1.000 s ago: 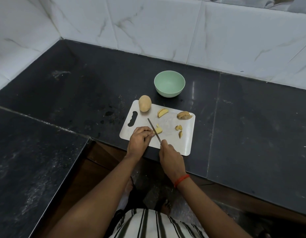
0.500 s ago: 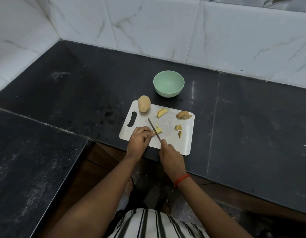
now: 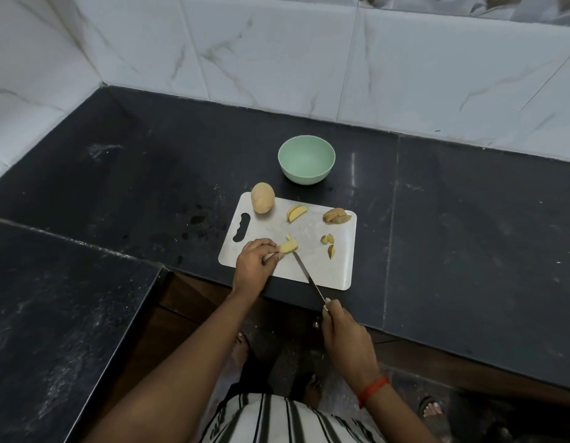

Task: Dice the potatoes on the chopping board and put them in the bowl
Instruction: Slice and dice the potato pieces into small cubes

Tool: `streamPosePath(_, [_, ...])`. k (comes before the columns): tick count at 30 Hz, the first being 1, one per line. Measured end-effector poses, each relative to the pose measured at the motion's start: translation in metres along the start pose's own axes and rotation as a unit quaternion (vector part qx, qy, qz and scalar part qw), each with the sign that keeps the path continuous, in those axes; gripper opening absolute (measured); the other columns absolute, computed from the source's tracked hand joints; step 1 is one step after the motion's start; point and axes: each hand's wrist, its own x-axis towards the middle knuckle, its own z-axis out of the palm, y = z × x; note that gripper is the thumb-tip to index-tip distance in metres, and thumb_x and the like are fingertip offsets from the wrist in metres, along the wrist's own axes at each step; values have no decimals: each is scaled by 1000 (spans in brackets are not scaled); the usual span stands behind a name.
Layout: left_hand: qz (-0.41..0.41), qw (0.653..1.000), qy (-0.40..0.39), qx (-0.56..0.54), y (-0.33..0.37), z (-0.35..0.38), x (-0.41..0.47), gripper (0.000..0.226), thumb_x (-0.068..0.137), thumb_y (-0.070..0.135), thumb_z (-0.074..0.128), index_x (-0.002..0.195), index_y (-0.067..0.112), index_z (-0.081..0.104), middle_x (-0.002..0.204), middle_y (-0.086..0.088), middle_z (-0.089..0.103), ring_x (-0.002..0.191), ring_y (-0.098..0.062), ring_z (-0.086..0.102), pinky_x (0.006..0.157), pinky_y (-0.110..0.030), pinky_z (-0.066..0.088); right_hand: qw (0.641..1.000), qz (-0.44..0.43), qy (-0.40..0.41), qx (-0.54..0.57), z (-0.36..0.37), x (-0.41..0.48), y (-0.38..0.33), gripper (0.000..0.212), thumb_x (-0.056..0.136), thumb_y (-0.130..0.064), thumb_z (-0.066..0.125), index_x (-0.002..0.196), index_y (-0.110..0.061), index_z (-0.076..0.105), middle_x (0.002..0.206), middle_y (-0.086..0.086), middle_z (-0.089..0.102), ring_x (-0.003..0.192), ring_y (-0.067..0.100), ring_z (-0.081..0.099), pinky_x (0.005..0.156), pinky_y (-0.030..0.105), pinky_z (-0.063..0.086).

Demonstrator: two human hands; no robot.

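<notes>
Snugly, left fingers around potato piece.

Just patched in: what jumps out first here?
The white chopping board at the near edge of the black counter draws the eye: the left hand pinches a potato piece while the right hand holds a knife, its tip by that piece. Behind the board sits an empty mint-green bowl, and a whole potato rests on the board's far left corner.

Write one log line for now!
step: dicing | left hand: holds potato piece | right hand: grips knife | bowl: empty | whole potato: uncut
</notes>
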Motion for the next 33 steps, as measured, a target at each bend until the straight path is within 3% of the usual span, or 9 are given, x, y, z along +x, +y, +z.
streamPosePath(3, [-15, 998, -57, -20, 4, -11, 6, 32, 84, 23, 83, 114, 18, 76, 108, 8, 68, 99, -9, 62, 89, -25, 53, 995, 12, 64, 75, -6, 7, -10, 13, 105, -34, 41, 98, -25, 46, 75, -6, 58, 61, 23, 62, 51, 43, 49])
streamPosePath(6, [2, 985, -169, 16, 7, -26, 26, 52, 85, 10, 80, 132, 28, 66, 107, 8, 63, 95, -8, 61, 92, -30, 54, 986, 25, 97, 132, -9, 30, -25, 10, 105, -28, 45, 96, -25, 45, 70, -7, 55, 57, 15, 58, 50, 39, 48])
streamPosePath(10, [56, 930, -332, 150, 20, -39, 65, 74, 84, 0, 77, 145, 34, 53, 115, 4, 57, 90, -9, 57, 90, -29, 55, 975, 46, 136, 167, -3, 55, -41, 9, 105, -23, 47, 97, -26, 45, 69, -7, 55, 56, 10, 54, 48, 28, 43])
streamPosePath(15, [105, 868, -433, 220, 32, -32, 97, 75, 84, 9, 80, 146, 38, 50, 119, 3, 54, 95, -12, 56, 88, -35, 55, 965, 101, 160, 179, 18, 64, -63, 9, 106, -26, 45, 97, -25, 44, 77, -4, 61, 63, 12, 58, 52, 35, 47])
streamPosePath(20, [159, 842, -468, 217, 26, -28, 116, 62, 82, 17, 84, 137, 31, 60, 108, 5, 50, 89, -12, 54, 85, -34, 54, 960, 157, 185, 138, 36, 61, -70, 9, 106, -28, 42, 100, -32, 38, 86, -3, 64, 71, 23, 63, 54, 31, 37])
streamPosePath(23, [191, 832, -479, 205, 24, -27, 123, 57, 84, 15, 81, 136, 27, 60, 108, 5, 49, 97, -19, 58, 86, -34, 53, 956, 189, 201, 100, 40, 67, -77, 8, 106, -26, 43, 99, -27, 40, 98, 0, 69, 75, 28, 64, 55, 33, 39])
streamPosePath(25, [216, 828, -482, 189, 18, -26, 126, 55, 85, 16, 80, 135, 26, 60, 107, 6, 47, 98, -20, 58, 83, -32, 49, 951, 216, 206, 82, 41, 71, -82, 8, 106, -27, 42, 99, -25, 40, 94, 1, 68, 74, 29, 63, 54, 35, 37])
streamPosePath(29, [240, 846, -453, 146, 5, -27, 123, 54, 84, 28, 81, 135, 23, 62, 112, 8, 45, 97, -16, 56, 85, -32, 49, 939, 258, 217, 63, 42, 77, -88, 10, 106, -29, 40, 97, -24, 38, 84, 3, 64, 69, 30, 61, 52, 35, 36])
streamPosePath(33, [209, 900, -372, 85, 1, -16, 99, 57, 80, 44, 83, 130, 22, 64, 119, 3, 51, 114, -17, 50, 93, -35, 49, 929, 285, 228, 60, 45, 77, -101, 14, 106, -29, 40, 93, -25, 34, 82, 2, 61, 68, 31, 60, 54, 42, 46])
